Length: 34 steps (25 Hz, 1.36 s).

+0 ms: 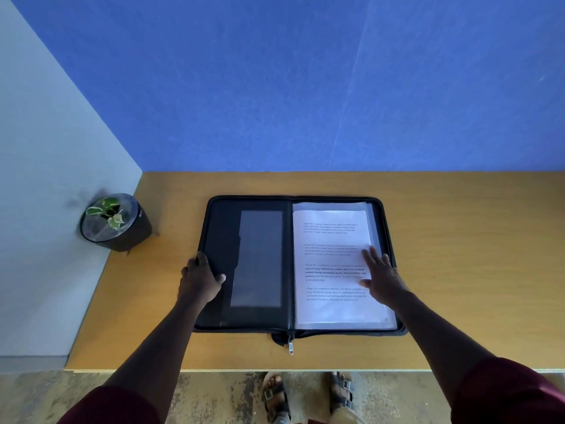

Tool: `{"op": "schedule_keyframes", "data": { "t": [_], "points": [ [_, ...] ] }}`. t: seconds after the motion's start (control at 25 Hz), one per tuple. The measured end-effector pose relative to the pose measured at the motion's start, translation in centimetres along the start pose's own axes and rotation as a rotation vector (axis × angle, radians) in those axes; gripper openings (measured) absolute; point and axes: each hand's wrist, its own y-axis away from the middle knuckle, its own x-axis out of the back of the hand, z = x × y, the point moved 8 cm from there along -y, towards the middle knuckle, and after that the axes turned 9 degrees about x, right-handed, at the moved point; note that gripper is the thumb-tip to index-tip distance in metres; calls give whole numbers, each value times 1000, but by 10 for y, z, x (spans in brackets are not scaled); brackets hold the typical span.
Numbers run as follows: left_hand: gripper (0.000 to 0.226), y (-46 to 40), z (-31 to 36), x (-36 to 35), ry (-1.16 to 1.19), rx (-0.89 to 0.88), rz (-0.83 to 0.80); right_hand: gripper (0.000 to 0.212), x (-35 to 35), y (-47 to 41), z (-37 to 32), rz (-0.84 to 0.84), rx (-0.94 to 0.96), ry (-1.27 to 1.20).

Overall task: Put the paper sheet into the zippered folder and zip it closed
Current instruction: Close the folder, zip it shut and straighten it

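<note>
The paper sheet (pixel 333 264), white with printed paragraphs, lies flat on the right half of the folder (pixel 253 261), which is black and spread wide open on the table (pixel 474 255). My right hand (pixel 380 272) presses the sheet's right edge, fingers straight. My left hand (pixel 200 276) grips the folder's left edge, thumb on the inside. The zipper pull (pixel 290 347) hangs off the near edge at the spine. A potted plant (pixel 114 221) sits well left by the wall; bare table lies to the right.
</note>
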Motion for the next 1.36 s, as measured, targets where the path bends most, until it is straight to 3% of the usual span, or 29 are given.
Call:
{"op": "schedule_keyframes", "data": {
  "t": [0.28,0.48,0.8,1.0,1.36],
  "points": [
    [83,2,3,15,95,62,62,89,-2,0,1,-6,9,-2],
    [67,14,14,51,60,176,222,87,1,4,0,1,39,95],
    [43,63,49,119,115,170,518,75,19,-2,10,-12,135,282],
    [31,91,80,145,259,82,548,72,25,-2,14,2,167,251],
    [24,140,147,158,305,-2,571,63,43,10,35,17,266,242]
  ]
}}
